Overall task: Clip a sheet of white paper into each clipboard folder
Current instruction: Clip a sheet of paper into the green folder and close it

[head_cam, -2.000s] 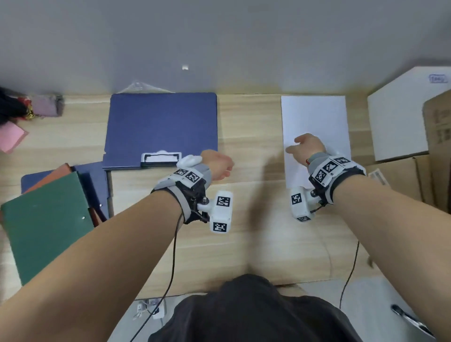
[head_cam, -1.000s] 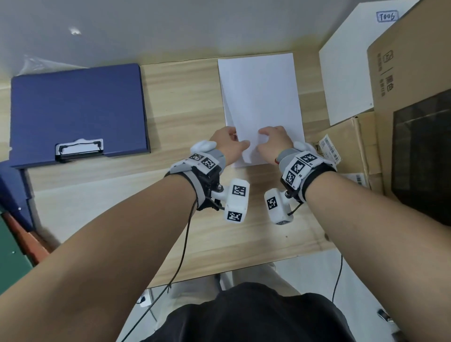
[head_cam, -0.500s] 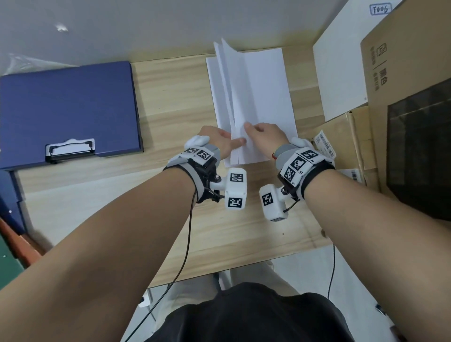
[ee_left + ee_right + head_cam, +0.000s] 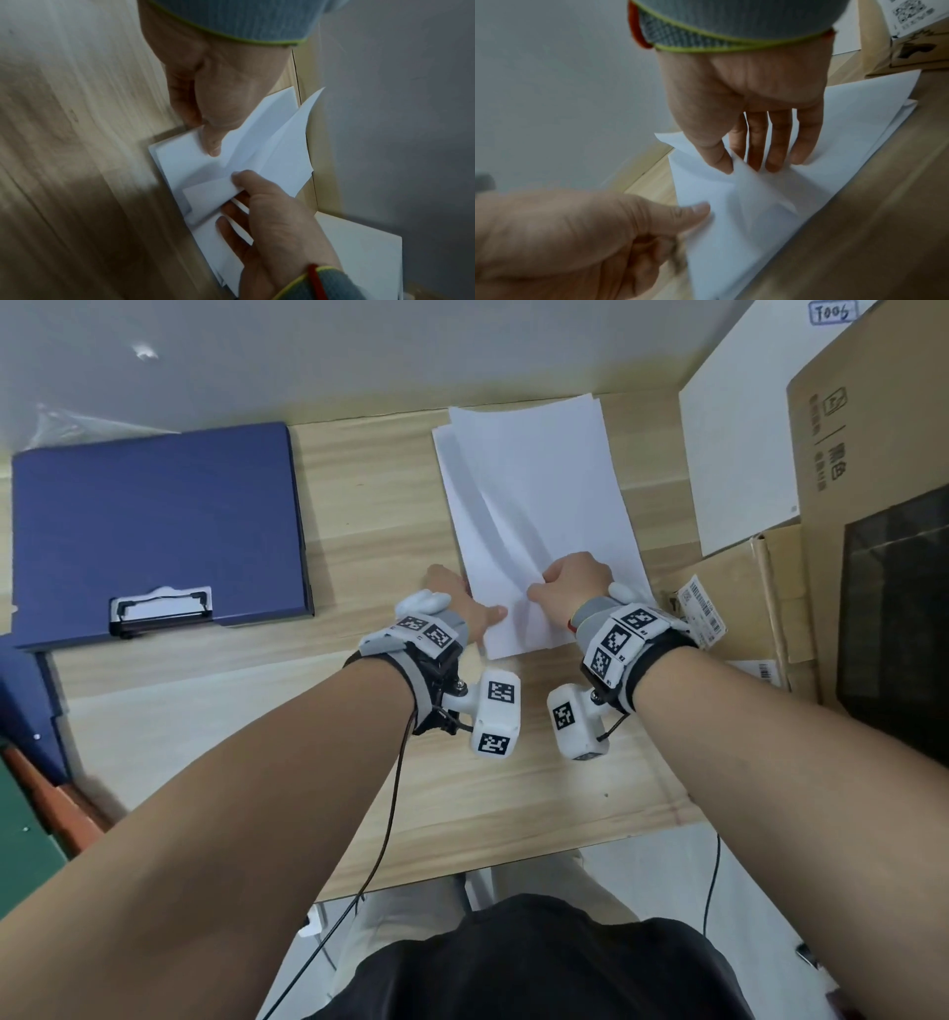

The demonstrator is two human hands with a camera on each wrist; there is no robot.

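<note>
Right at the near end of the stack of white paper point(image 4: 534, 505) both hands are busy with the sheets. The stack lies on the wooden desk point(image 4: 385, 516), lengthwise away from the person, its sheets fanned slightly so that staggered edges show at the far left corner. The top sheet point(image 4: 518, 541) is plain, unmarked white and buckles upward in a long diagonal ridge running from the near end toward the far left. The right hand point(image 4: 572, 582) pinches a near part of that sheet, thumb point(image 4: 716, 154) on one face and the fingers point(image 4: 780, 146) behind it (the wrist view shows the paper folded up between them). The left hand point(image 4: 462, 603) sits at the stack's near left corner; its thumb point(image 4: 212, 140) presses down on the sheets while its other fingers curl at the edge, and whether they actually grip a sheet I cannot tell. Well to the left, the blue clipboard folder point(image 4: 154, 526) lies flat on the desk with its metal clip point(image 4: 160, 610) at the near edge. Cardboard boxes point(image 4: 868, 505) stand just right of the paper.
</note>
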